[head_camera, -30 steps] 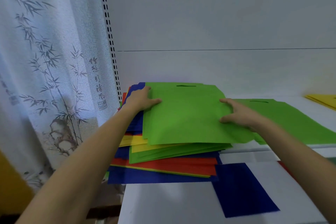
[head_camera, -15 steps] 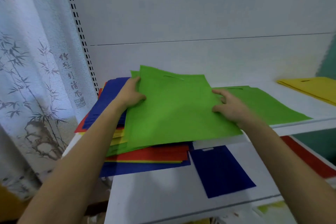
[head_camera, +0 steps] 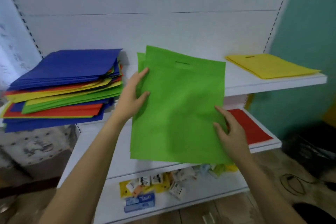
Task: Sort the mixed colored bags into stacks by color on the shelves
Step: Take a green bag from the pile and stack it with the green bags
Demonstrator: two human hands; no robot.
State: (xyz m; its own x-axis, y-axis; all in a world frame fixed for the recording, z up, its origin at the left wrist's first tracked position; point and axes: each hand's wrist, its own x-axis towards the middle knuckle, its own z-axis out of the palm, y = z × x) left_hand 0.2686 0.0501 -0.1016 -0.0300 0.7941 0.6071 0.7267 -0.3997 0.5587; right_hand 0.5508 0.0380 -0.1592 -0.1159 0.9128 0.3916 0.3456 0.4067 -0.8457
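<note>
Left of the green bags (head_camera: 178, 111), well apart, the mixed stack (head_camera: 61, 85) of blue, yellow, green and red bags overhangs its support, untidily fanned. The left hand (head_camera: 131, 96) pinches the green bags at their upper left edge, thumb on the front face. The green bags, held tilted in the air before the shelves, look light, thin and limp, with a slightly rough cloth-like face that should not slip; a two-edge hold as shown, or a grasp through the handle slot near the top, would keep them flat. The right hand (head_camera: 231, 132) grips their lower right edge, so the hands are wide apart, each clamped on the same bags. Right of and behind the green bags lies the yellow stack (head_camera: 269, 67); right of and below them, a red bag (head_camera: 251, 127). A second green edge shows at top left, yet the exact count cannot be told; the shelf area behind the green bags is hidden, as are the fingers beneath them; the packets (head_camera: 158, 182) below them are too blurred to identify
</note>
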